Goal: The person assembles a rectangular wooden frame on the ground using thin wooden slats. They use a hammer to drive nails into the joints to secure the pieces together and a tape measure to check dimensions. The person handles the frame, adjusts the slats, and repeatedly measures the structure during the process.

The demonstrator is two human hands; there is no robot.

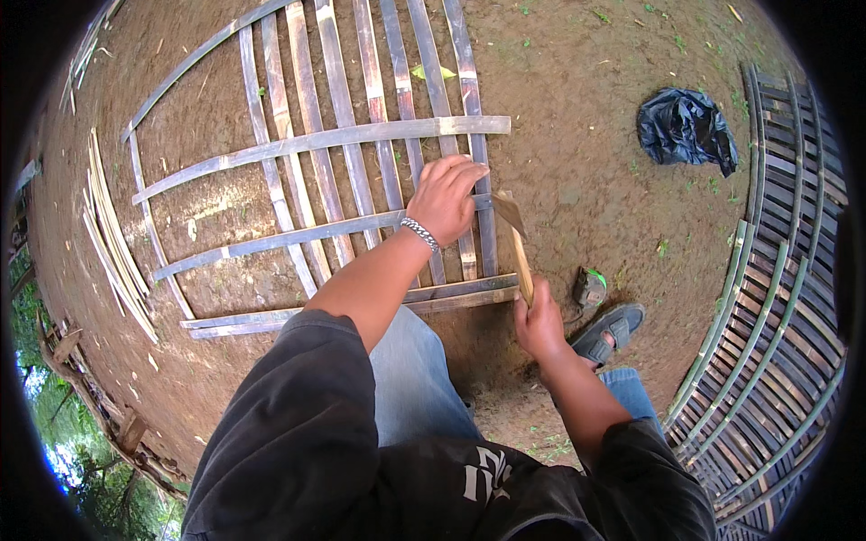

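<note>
- Left hand (446, 200) presses, fingers spread, on the bamboo lattice (316, 189) lying on the dirt ground (586, 135).
- Right hand (539, 326) grips a wooden-handled knife (517, 242) at the lattice's right edge.
- Slats look light, stiff, splintery; best held flat near crossings.

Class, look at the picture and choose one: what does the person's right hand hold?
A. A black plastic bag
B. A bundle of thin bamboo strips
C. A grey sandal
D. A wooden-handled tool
D: the right hand grips the wooden handle of a tool raised beside the bamboo lattice, while the bag lies apart on the soil, the sandal is on the foot and the strips lie far left.
</note>
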